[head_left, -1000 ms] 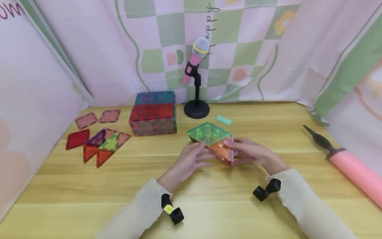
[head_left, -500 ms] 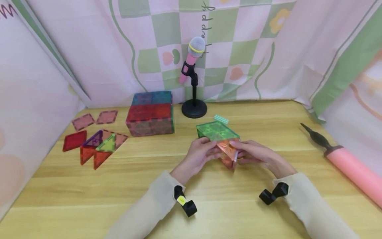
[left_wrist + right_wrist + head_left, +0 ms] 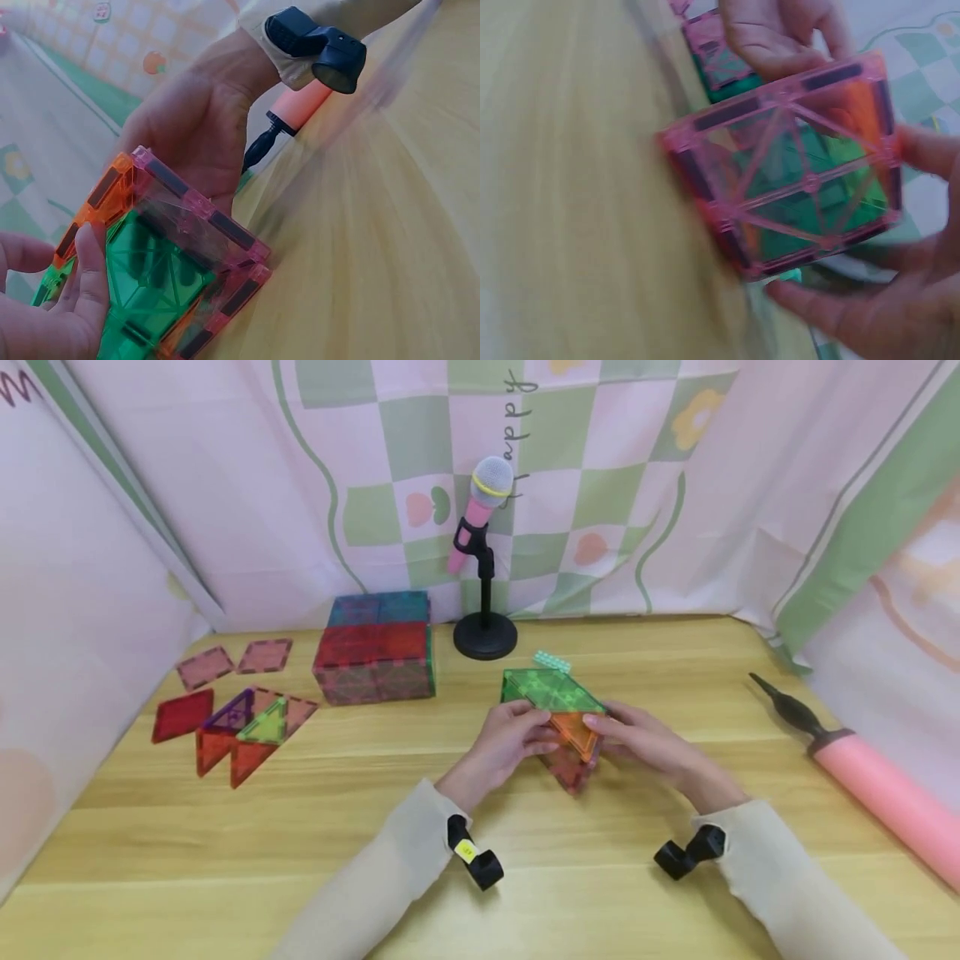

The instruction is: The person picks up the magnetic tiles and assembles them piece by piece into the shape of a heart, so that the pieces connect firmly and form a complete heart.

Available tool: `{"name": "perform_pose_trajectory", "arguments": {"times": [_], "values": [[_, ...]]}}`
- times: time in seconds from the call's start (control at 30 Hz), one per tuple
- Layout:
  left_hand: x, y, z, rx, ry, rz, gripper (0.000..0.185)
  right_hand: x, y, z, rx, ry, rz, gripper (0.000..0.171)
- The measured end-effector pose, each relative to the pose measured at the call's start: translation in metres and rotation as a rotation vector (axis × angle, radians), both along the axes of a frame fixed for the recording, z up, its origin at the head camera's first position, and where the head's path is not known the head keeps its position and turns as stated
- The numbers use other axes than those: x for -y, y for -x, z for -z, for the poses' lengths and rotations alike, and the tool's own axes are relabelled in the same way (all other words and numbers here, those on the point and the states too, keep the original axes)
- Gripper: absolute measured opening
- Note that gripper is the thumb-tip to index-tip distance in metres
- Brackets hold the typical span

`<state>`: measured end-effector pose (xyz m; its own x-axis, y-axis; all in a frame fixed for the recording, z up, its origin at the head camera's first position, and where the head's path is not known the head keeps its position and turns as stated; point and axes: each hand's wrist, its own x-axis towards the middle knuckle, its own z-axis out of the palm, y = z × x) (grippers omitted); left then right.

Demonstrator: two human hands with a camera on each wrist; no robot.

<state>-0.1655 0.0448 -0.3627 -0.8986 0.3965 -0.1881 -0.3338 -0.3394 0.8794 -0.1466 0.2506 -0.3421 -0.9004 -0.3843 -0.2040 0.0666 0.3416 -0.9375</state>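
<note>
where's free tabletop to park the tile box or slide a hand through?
Bare wood shows between the right hand and the pink pump, along the near edge of the table, and between the flat tiles and the left hand. Crowded: far left, with flat tiles and the stacked tile block; also around the microphone stand.

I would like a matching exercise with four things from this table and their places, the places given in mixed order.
Things:
1. magnetic tile cube
2. pink air pump
3. toy microphone
4. loose flat tiles

Places:
A. on a black stand at the back
B. at the table's left
C. between both hands
D. at the table's right edge

Pairs: 1-C, 2-D, 3-A, 4-B
</note>
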Motion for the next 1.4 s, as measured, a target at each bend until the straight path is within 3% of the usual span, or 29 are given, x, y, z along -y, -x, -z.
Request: {"name": "perform_pose_trajectory", "arguments": {"times": [0.13,0.43,0.57,0.63,0.77,0.83,0.93,1.07,1.23,1.33,1.4], "values": [[-0.001,0.003,0.0,-0.027,0.012,0.01,0.011,0.004,-0.003,0.002,-0.082,0.037,0.025,0.061],[-0.015,0.016,-0.002,-0.059,0.066,0.048,0.026,-0.004,-0.01,0.002,-0.137,0.062,0.07,0.065],[-0.014,0.018,-0.001,-0.082,0.136,0.053,0.016,-0.004,-0.011,0.007,-0.16,0.077,0.068,0.067],[-0.009,0.017,-0.001,-0.116,0.185,0.061,0.01,-0.004,-0.012,0.009,-0.169,0.072,0.072,0.068],[0.017,0.016,-0.004,-0.204,0.286,0.069,0.029,-0.005,-0.011,0.01,-0.192,0.042,0.075,0.067],[0.036,0.019,-0.008,-0.245,0.312,0.04,0.032,-0.006,-0.01,0.009,-0.201,0.019,0.081,0.067],[0.07,0.025,-0.016,-0.294,0.327,-0.065,0.028,-0.008,-0.009,0.007,-0.215,-0.011,0.07,0.069],[0.117,0.034,-0.028,-0.354,0.391,-0.317,0.02,-0.014,-0.009,0.009,-0.235,-0.06,0.035,0.075],[0.168,0.046,-0.033,-0.408,0.667,-0.699,0.015,-0.016,-0.007,0.012,-0.256,-0.089,0.011,0.076],[0.19,0.053,-0.03,-0.45,0.803,-0.843,0.017,-0.014,-0.006,0.012,-0.269,-0.087,0.003,0.075],[0.199,0.058,-0.029,-0.484,0.851,-0.889,0.02,-0.014,-0.006,0.012,-0.274,-0.087,0.004,0.075]]}}
